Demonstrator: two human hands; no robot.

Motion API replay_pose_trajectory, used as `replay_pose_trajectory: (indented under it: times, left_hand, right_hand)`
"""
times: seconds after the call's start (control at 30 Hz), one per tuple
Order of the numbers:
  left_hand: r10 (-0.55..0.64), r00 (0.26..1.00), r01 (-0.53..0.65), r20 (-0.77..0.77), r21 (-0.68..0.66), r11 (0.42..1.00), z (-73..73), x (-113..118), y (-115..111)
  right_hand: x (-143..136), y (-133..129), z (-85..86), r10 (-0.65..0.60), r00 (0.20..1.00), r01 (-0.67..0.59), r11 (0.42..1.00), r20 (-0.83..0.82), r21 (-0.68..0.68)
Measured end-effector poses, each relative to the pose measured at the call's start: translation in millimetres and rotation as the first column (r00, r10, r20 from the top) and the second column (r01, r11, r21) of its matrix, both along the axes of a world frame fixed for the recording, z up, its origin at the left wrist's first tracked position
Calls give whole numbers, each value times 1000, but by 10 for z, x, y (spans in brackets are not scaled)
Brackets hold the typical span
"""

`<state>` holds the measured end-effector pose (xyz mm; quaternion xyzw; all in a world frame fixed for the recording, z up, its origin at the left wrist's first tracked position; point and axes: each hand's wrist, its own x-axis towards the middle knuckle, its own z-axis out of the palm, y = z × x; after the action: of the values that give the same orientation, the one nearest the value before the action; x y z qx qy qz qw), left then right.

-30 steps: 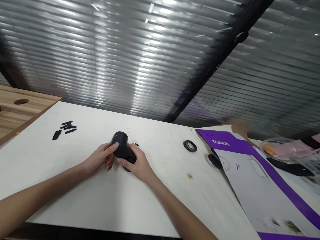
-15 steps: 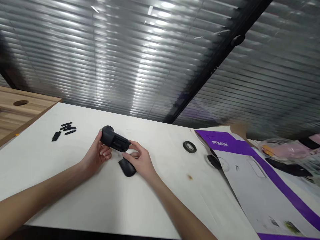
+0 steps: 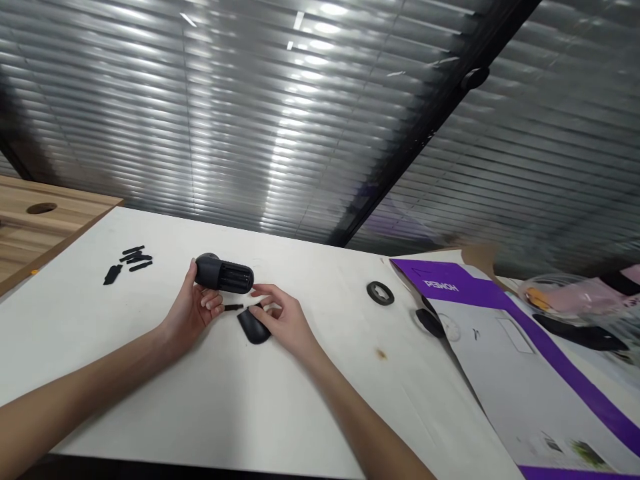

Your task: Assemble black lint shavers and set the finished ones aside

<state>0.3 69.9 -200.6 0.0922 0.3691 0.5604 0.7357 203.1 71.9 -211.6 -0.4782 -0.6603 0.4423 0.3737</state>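
My left hand holds a black handheld device with a rounded end above the table. A long slotted recess on the device's side faces me. Below it, a short thin dark strip sticks out from my left fingertips. My right hand is close to the device's right end, with thumb and index finger apart and nothing visible between them. Under that thumb, a smooth black cover with one rounded end lies on the white table; whether the thumb touches it I cannot tell.
Several small black pieces lie at the table's left. A black ring and a black part lie to the right, beside a purple and white box. A plastic bag with pink contents sits behind it. A wooden surface adjoins the left edge.
The device has turned to a more level position, its recess facing me more fully. My right fingers have come off its end. The thin strip by my left fingertips now shows.
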Motion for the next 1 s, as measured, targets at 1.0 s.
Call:
replay_pose_trajectory:
  times: [1.0]
  left_hand:
    - [-28,1000,28,-3,47,998,42,-82,0]
  right_hand:
    - [-114,-151,-141,-20,875,-270,809,484,522]
